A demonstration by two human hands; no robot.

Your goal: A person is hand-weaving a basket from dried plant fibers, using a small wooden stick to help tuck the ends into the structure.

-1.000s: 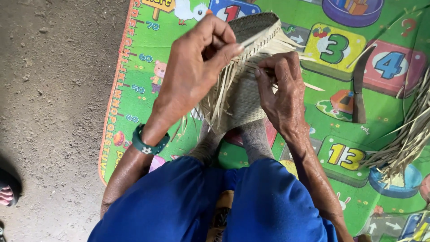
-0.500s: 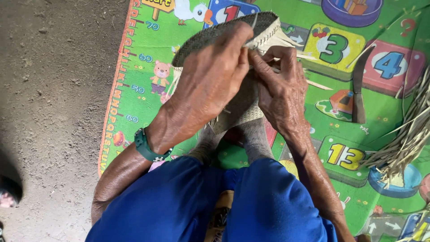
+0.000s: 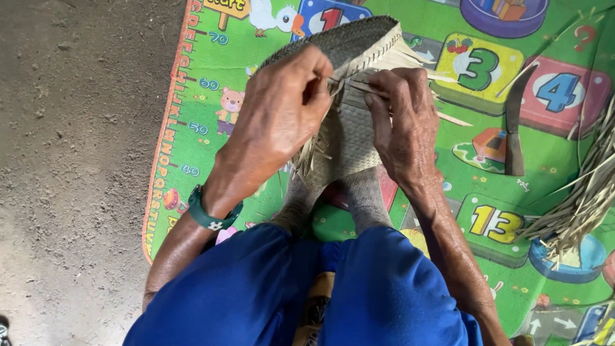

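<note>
In the head view we see a woven piece [image 3: 346, 134] of pale dried leaf strips, partly plaited into a flat, curved panel. Its finished upper edge arches in a tight grey-tan weave, and loose unwoven strips fan out from its right side and hang in a fringe along its lower left. It stands tilted over the bright green play mat [image 3: 487, 128], above the person's knees in blue cloth [image 3: 301, 288].

Our landmark is the woven piece. The left hand [image 3: 282, 115] comes in from its left and lies over its upper left part, knuckles up, thumb and fingers pinched together on a thin strip near the top edge. A green wristband [image 3: 211, 214] circles that wrist, below and left of the weave. The right hand [image 3: 407, 128] sits on the right side of the weave, fingers curled and pressed against the panel, fingertips gripping strips just beside the left hand's pinch; the two hands nearly touch there.

To the right of the weave, well apart, a dark blade-like tool [image 3: 516, 128] lies on the mat, and farther right a bundle of loose dried strips [image 3: 586, 198] spreads across the mat's edge. Left of the weave, beyond the mat, is bare dirt floor [image 3: 77, 160].
</note>
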